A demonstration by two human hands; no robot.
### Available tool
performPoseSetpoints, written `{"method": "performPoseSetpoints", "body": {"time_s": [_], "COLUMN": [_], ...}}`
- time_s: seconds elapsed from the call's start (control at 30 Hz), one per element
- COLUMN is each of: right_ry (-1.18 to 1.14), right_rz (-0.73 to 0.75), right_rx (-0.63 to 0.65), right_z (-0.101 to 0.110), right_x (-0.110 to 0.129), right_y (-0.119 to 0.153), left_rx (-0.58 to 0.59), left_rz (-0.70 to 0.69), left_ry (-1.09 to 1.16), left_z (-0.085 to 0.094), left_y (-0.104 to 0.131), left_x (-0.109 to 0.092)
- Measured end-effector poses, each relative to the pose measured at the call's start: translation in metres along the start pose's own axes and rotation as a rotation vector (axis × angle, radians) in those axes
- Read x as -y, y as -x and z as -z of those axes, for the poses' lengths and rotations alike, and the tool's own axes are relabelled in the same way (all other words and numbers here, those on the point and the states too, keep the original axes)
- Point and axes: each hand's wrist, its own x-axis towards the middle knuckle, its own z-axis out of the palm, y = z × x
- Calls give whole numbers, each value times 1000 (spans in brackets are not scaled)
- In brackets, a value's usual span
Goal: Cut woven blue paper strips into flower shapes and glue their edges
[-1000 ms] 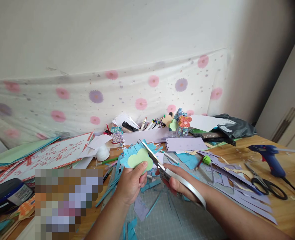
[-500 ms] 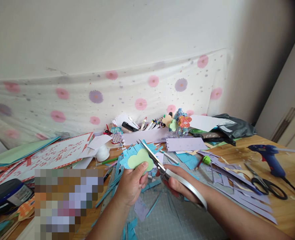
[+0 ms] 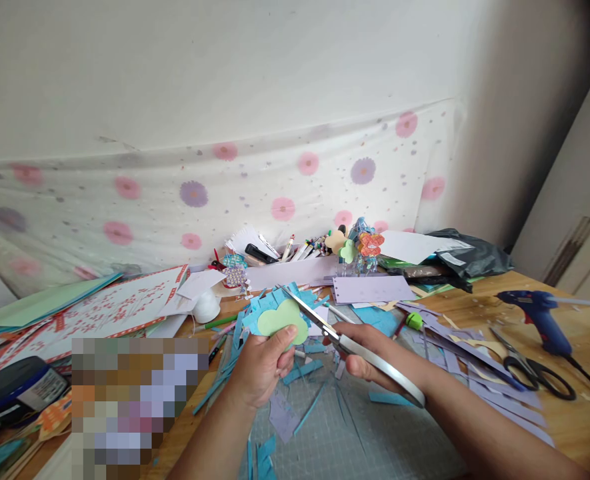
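A light green scalloped paper shape lies against a blue paper piece with a slit, fringed edge. Both are pinched by my left hand, its thumb pressed on the green paper. My right hand is wrapped round a pair of scissors with white-silver handles. Their blades point up and left, along the right edge of the blue paper. How far the blades are parted is hard to make out. Blue and purple paper scraps lie beneath my hands on a grey cutting mat.
To the right lie black-handled scissors, a blue glue gun with a cord, and purple paper strips. A white thread spool and several pens stand behind. A dark jar is at the left.
My right hand and the scissors have shifted slightly right and down, and the handles have come closer together. My left hand still holds the papers in nearly the same place.
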Motion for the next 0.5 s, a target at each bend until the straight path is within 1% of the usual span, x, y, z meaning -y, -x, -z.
{"method": "performPoseSetpoints", "body": {"time_s": [0.2, 0.33, 0.5], "right_ry": [75, 81, 81], "right_rz": [5, 13, 10], "right_rx": [25, 41, 35], "right_z": [7, 10, 9], "right_x": [0, 1, 1], "right_y": [2, 4, 3], "left_rx": [38, 54, 55], "left_rz": [44, 75, 87], "left_ry": [-6, 0, 30], "left_z": [4, 9, 10], "left_y": [0, 0, 0], "left_x": [-5, -6, -5]}}
